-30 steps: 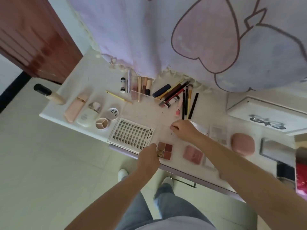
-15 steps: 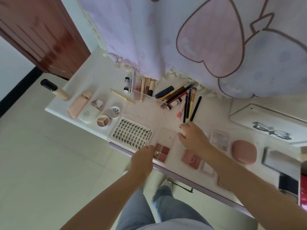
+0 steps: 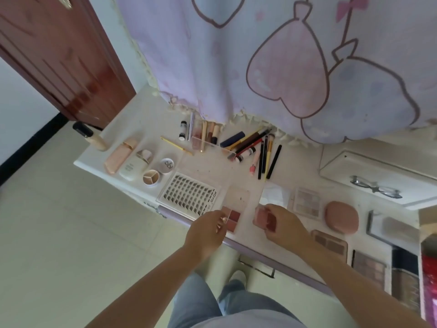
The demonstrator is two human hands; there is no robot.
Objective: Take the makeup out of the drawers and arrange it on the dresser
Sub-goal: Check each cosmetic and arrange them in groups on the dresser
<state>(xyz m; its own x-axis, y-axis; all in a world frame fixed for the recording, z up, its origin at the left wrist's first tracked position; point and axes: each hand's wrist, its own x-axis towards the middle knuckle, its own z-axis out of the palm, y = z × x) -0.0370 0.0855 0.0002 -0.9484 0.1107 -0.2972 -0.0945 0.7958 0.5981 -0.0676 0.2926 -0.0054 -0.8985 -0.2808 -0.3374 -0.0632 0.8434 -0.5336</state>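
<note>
Hands have both closed on palettes at the near edge of the tabletop [image 3: 132,136]: my right hand [image 3: 281,224] now has its fingers curled round the small pink compact [image 3: 261,215], which it was only resting beside half a second back, when it lay flat next to the brushes. I read that as a pick-up or a nudge to straighten it into the row, though I cannot tell whether the compact has left the surface. My left hand [image 3: 205,233] pinches the near corner of the four-pan blush palette [image 3: 233,217], as it did in both earlier views, steadying it against the lash tray [image 3: 189,196] just to its left. The palette's clear lid lies open behind it. Compared with a second ago, the right hand has come from the middle of the tabletop down to the front edge, and my view has tipped, bringing more of the curtain [image 3: 260,67] into sight. Most makeup is already laid out: bottles at left, pencils and brushes [image 3: 262,153] at the back, further palettes at right, so arranging looks well advanced.
</note>
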